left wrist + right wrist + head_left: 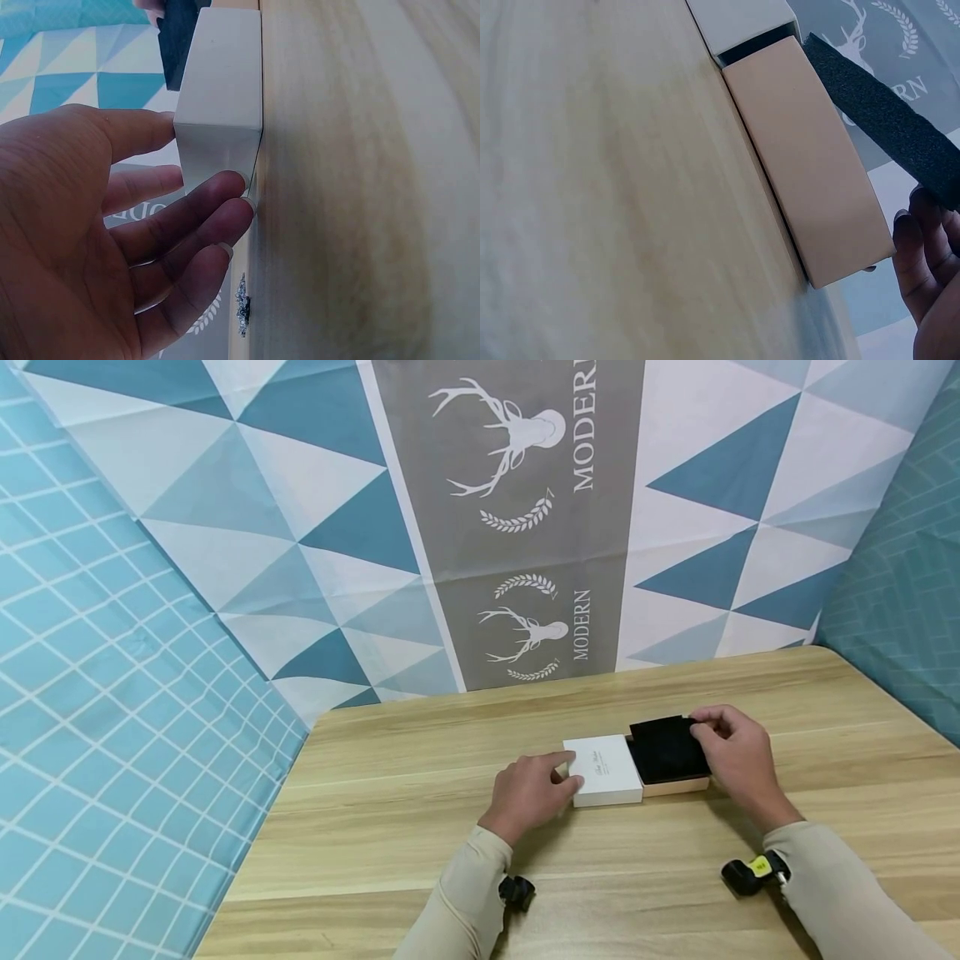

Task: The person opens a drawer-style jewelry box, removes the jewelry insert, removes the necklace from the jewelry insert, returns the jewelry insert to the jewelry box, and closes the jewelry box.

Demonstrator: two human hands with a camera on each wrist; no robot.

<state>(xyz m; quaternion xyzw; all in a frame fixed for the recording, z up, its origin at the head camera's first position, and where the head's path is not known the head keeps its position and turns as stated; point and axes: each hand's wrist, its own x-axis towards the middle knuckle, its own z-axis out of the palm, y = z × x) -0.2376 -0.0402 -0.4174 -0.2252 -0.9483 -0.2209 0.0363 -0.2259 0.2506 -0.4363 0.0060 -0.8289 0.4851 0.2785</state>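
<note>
A flat white box [603, 768] with small printing on top lies on the table. Against its right side is a peach-coloured box tray [675, 787], with a narrow dark gap between them in the right wrist view. My left hand [528, 793] touches the white box's left end with thumb and index finger; the other fingers are loosely bent in the left wrist view. My right hand [738, 760] pinches the right edge of a black foam sheet [889, 120], tilted up off the tray. What lies under the foam is hidden.
The wood-grain table [420, 827] extends around the boxes. Behind it hangs a patterned cloth [517, 527] with deer heads and triangles. Blue tiled cloth [112, 710] hangs at the left. Black wrist cameras [742, 877] sit by the sleeves.
</note>
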